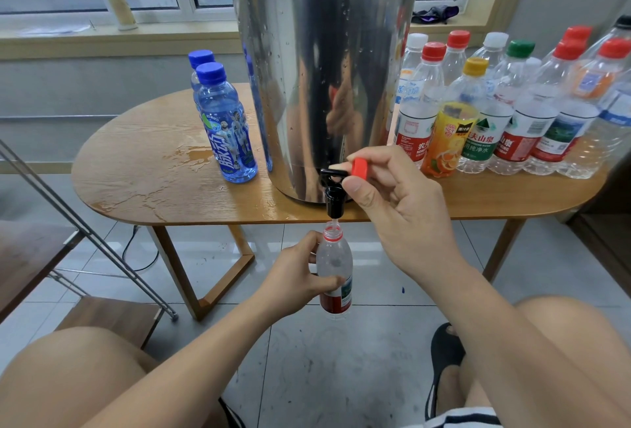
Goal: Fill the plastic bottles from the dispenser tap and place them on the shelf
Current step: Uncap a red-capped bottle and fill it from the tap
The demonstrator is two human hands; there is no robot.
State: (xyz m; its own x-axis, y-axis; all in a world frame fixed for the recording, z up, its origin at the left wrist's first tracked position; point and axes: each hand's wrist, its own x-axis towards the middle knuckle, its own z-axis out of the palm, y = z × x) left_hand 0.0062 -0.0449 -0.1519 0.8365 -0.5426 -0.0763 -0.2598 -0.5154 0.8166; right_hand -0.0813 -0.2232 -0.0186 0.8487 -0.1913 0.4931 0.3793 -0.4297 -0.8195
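Bottle (336,257) seemingly just under overhanging tap (332,202)

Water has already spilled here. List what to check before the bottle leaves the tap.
1. Mouth of bottle under tap: ok, right beneath the spout.
2. Grip of left hand on bottle: ok.
3. Red cap at hand: ok, pinched in right hand.
4. Fill level: cannot tell through the clear plastic.
5. Dry table: not ok, puddle left of dispenser.
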